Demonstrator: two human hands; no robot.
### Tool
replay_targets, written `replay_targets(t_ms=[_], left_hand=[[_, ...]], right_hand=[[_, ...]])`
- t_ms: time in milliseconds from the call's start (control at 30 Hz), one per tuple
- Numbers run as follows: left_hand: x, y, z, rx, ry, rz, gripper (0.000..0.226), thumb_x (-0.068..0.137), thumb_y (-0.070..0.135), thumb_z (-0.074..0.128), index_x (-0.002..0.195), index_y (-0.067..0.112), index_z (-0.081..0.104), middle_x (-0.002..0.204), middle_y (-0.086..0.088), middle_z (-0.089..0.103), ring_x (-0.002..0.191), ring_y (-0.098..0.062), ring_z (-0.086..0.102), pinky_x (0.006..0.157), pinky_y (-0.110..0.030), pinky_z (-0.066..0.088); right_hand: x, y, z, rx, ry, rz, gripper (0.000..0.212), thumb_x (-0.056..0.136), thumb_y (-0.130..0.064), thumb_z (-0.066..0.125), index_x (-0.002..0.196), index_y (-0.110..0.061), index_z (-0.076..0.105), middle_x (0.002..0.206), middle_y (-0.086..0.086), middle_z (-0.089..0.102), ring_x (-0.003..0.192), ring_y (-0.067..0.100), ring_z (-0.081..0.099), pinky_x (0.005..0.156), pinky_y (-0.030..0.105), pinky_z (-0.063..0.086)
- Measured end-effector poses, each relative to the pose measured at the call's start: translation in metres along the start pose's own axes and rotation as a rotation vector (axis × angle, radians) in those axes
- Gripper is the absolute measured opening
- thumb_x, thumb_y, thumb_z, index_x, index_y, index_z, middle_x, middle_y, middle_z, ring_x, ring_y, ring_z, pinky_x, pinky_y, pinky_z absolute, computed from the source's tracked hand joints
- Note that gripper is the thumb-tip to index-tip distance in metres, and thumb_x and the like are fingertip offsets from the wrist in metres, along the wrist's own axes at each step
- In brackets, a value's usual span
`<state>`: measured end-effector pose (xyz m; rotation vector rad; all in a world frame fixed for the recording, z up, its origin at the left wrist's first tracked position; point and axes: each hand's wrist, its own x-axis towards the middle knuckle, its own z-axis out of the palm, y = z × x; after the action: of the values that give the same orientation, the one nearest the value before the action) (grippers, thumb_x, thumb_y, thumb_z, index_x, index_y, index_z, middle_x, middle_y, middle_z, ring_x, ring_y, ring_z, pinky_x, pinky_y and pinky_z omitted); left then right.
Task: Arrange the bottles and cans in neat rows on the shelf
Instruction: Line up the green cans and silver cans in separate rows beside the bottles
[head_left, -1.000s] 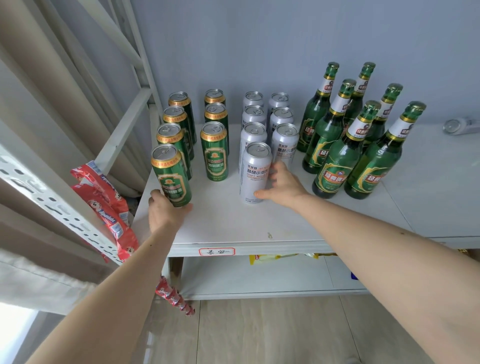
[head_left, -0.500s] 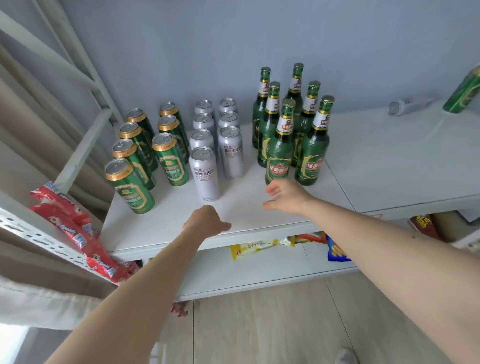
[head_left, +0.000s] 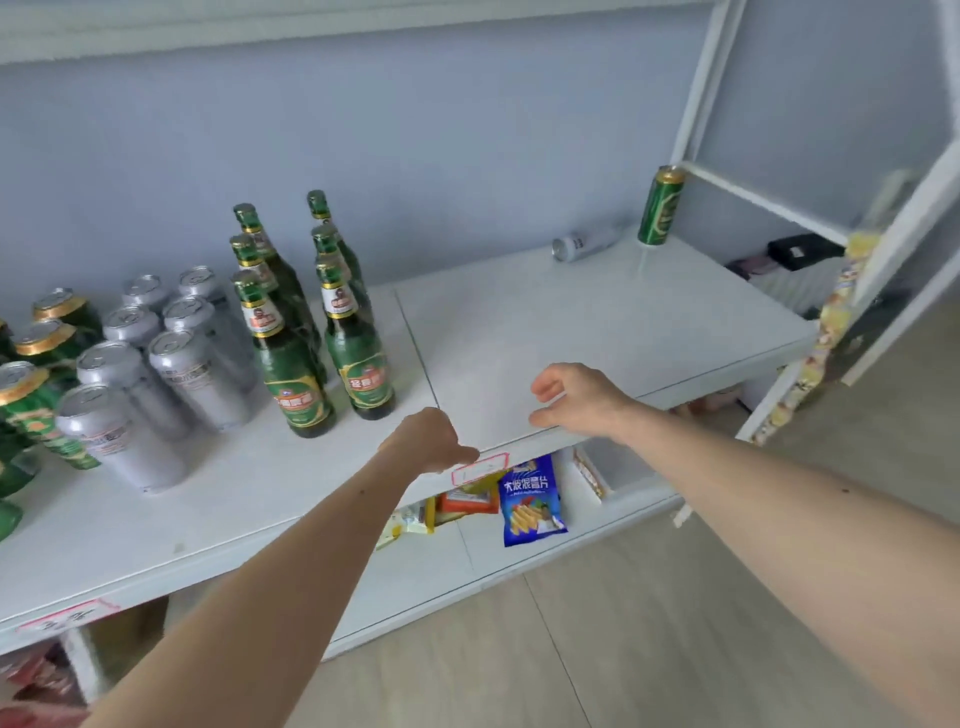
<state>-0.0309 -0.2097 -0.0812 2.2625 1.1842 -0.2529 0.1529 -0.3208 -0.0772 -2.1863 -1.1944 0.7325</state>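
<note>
Hands: your left hand (head_left: 431, 441) is now a loose empty fist at the shelf edge; right hand (head_left: 576, 400) half open, holding nothing.
View: swung right since before.
Shelf (head_left: 597, 322): white, blue wall behind.
Bottles (head_left: 311, 332): grouped left with silver cans (head_left: 156, 374).
Strays: green can (head_left: 660, 208) upright at the back right, silver can (head_left: 584, 244) lying beside it.

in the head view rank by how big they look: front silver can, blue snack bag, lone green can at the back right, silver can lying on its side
1. front silver can, nearest the camera, which may inflate it
2. blue snack bag
3. lone green can
4. silver can lying on its side, farthest back
</note>
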Motion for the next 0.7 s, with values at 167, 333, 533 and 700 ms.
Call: replay_targets(t_ms=[167,333,533,700], left_hand=[[0.039,0.084,0.012,-0.039,0.018,0.041,0.041,0.083,0.038,0.069,0.102,0.002,0.068,0.094,-0.012,0.073,0.081,-0.02,0.064,0.074,-0.032,0.051],[0.093,0.14,0.008,-0.034,0.038,0.045,0.038,0.081,0.034,0.069,0.098,0.0,0.07,0.084,-0.012,0.072,0.073,-0.022,0.06,0.068,-0.029,0.048],[0.183,0.185,-0.003,-0.073,0.092,0.036,0.021,0.075,0.03,0.07,0.084,0.013,0.061,0.069,-0.007,0.06,0.067,-0.023,0.051,0.064,-0.028,0.039],[0.256,0.218,-0.015,-0.093,0.098,0.036,0.025,0.073,0.033,0.07,0.081,0.018,0.052,0.074,-0.005,0.055,0.071,-0.024,0.052,0.066,-0.03,0.038]], right_hand=[[0.007,0.061,-0.076,0.024,0.066,0.02,0.042,0.076,-0.021,0.079,0.115,-0.015,0.063,0.109,0.0,0.065,0.092,0.011,0.06,0.069,0.017,0.042],[0.032,0.107,-0.134,0.045,0.124,0.048,0.043,0.077,-0.021,0.079,0.116,-0.014,0.063,0.108,0.0,0.064,0.091,0.013,0.06,0.066,0.018,0.045],[0.093,0.147,-0.194,0.065,0.184,0.082,0.043,0.075,-0.02,0.079,0.114,-0.016,0.063,0.111,0.002,0.065,0.093,0.015,0.062,0.066,0.018,0.044],[0.152,0.167,-0.237,0.073,0.22,0.093,0.043,0.076,-0.02,0.079,0.116,-0.015,0.062,0.111,0.002,0.064,0.091,0.014,0.06,0.063,0.018,0.043]])
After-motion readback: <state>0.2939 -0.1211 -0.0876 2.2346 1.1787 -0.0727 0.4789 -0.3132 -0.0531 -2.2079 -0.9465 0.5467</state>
